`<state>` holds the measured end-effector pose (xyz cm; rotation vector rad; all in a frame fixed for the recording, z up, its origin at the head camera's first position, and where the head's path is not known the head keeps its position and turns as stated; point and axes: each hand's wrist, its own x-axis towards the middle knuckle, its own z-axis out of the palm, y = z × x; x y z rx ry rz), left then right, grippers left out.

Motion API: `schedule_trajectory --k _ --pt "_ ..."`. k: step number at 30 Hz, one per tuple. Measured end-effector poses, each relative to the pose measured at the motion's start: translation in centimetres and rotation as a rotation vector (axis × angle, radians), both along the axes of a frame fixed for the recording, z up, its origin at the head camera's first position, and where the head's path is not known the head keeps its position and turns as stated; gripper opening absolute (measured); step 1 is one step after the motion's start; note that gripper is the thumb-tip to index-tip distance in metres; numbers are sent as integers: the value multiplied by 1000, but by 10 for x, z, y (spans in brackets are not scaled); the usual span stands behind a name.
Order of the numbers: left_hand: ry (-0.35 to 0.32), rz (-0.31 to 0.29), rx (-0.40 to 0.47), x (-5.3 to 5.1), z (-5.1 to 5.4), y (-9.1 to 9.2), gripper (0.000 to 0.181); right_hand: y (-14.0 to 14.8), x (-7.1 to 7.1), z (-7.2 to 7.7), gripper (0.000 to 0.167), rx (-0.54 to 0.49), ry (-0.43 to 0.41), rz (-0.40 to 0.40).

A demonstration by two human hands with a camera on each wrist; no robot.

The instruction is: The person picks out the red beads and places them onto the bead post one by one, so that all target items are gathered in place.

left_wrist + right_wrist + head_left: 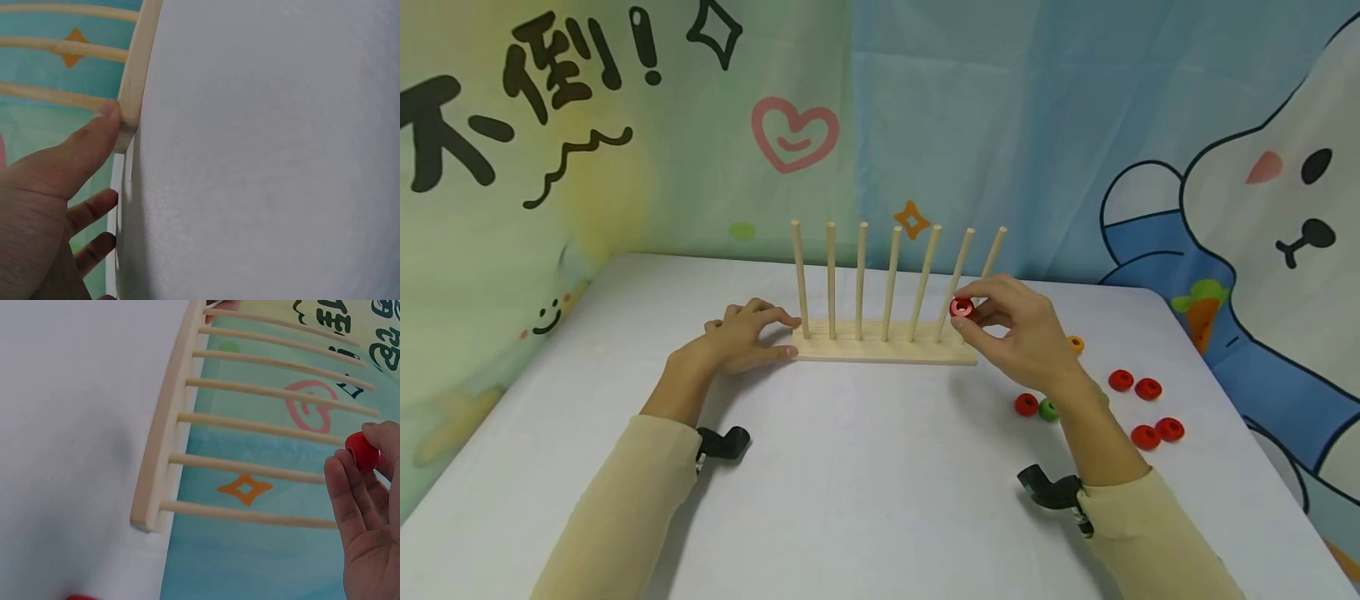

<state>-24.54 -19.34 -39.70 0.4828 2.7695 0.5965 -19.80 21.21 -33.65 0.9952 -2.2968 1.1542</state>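
Note:
A pale wooden rack (887,352) with a row of several upright pegs stands on the table. My left hand (741,337) holds the left end of its base, thumb at the front and index finger at the back. In the left wrist view the thumb (94,140) touches the base's end, while the other fingers show behind it. My right hand (1018,329) pinches a red bead (962,308) between thumb and fingertips, in front of the pegs toward the rack's right. In the right wrist view this red bead (362,451) is close to the peg tips, apart from the base.
Right of the rack lie several loose red beads (1146,437), a green bead (1048,409) and an orange bead (1076,344), partly behind the right arm. A printed cloth (1000,125) hangs behind the white table (880,483). Each wrist carries a black camera mount (726,443).

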Motion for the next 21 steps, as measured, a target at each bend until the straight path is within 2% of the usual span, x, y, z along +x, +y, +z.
schedule_trajectory --k 13,21 --pt "-23 11 23 0 -1 -2 59 -25 -5 0 30 -125 -40 69" --pt "-13 16 15 -2 -2 -1 60 -35 -7 0 33 -127 -18 69"
